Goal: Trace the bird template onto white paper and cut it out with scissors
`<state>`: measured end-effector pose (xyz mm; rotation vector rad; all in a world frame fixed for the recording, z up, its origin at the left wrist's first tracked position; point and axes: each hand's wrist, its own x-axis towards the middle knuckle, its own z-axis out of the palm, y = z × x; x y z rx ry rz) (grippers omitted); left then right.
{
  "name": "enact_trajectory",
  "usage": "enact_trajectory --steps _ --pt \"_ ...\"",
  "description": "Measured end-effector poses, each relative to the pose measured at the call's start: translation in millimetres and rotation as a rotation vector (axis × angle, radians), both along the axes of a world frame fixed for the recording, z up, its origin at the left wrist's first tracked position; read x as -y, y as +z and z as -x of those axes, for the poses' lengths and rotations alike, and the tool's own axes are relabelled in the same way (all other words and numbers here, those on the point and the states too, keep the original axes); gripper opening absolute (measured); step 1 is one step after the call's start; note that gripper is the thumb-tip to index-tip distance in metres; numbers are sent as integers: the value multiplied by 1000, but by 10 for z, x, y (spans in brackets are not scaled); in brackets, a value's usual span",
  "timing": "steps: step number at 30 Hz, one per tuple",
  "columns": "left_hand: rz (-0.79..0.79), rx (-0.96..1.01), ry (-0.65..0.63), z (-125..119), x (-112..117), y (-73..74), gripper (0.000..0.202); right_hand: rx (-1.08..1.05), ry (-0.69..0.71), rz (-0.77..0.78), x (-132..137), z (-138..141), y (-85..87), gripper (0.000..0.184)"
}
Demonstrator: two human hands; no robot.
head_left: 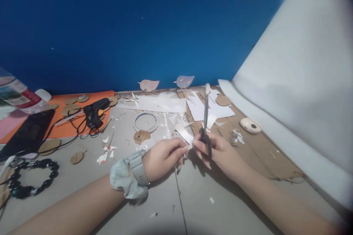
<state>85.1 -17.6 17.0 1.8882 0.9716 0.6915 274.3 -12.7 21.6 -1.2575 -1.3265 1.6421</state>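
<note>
Lettering on the cardboard [259, 156], which lies right of the ring [157, 121], is too blurred to read; so is the label [18, 97], banded in red, on the bottle [34, 108] well left of the ring.

One strip [184, 133] of white paper, narrow and straight-edged, slants just right of the ring and nearer the person. The left hand [165, 156] has its fingertips pinched together at the near end; whether the right fingertips hold that end too, I cannot tell. The right hand [217, 147] grips one pair of scissors [206, 123], dark-handled, right of the ring, blades pointing away from the person and apparently together. One watch [138, 169] and one scrunchie [124, 180], both pale, circle the left wrist.

Two paper birds stand beyond the ring: a pink bird [149, 85] almost straight behind it, a greyish bird [185, 81] farther right. Left of the ring, one black glue gun [93, 114] rests on an orange sheet [63, 131], with one phone [27, 132] farther left. One beaded bracelet [22, 191] lies left of the ring and nearer the person, on the surface [198, 205].
</note>
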Motion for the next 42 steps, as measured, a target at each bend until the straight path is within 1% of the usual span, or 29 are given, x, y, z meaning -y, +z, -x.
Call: enact_trajectory --steps 3,7,10,14,17,19,21,23,25,27,29,30,32,35,37,39,41,42 --pt "-11 -17 16 5 -5 -9 26 7 13 -8 -8 -8 18 30" --pt "7 -16 -14 11 -10 -17 23 68 54 -26 -14 -9 32 24" --pt "28 -1 -25 12 -14 -24 24 87 54 -37 -21 -18 19 22" --pt "37 16 -9 16 -23 -26 24 98 47 -39 -20 -20 -1 22" --pt "34 18 -7 19 -24 -19 25 83 45 -27 -15 -6 11 21" --pt "53 55 4 16 -20 -20 26 92 42 -25 -18 -5 33 21" --pt "105 141 62 9 -15 -31 25 121 54 -34 -24 -21 59 19" --pt "159 252 160 1 -14 -51 21 162 111 -33 -27 -52 81 16" --pt "192 374 258 -3 -23 -76 19 220 210 -4 -17 -86 98 14" --pt "191 467 329 -1 -40 -102 18 295 329 33 5 -108 113 14" --pt "172 491 380 5 -58 -123 17 368 412 33 29 -115 125 16" --pt "164 483 396 8 -65 -130 16 404 422 11 37 -115 127 16" --pt "159 461 397 13 -74 -135 14 466 356 -61 39 -111 122 16" --pt "137 404 361 15 -75 -120 14 497 153 -145 2 -117 92 15" --pt "47 278 380 20 -74 -101 15 531 31 -188 -31 -128 79 16" --pt "-74 115 420 27 -77 -84 12 647 -54 -254 -52 -131 90 18" --pt "-166 -8 456 36 -86 -80 12 801 -103 -326 -52 -118 126 17" --pt "-189 -39 474 40 -92 -83 12 873 -111 -355 -45 -105 148 16"
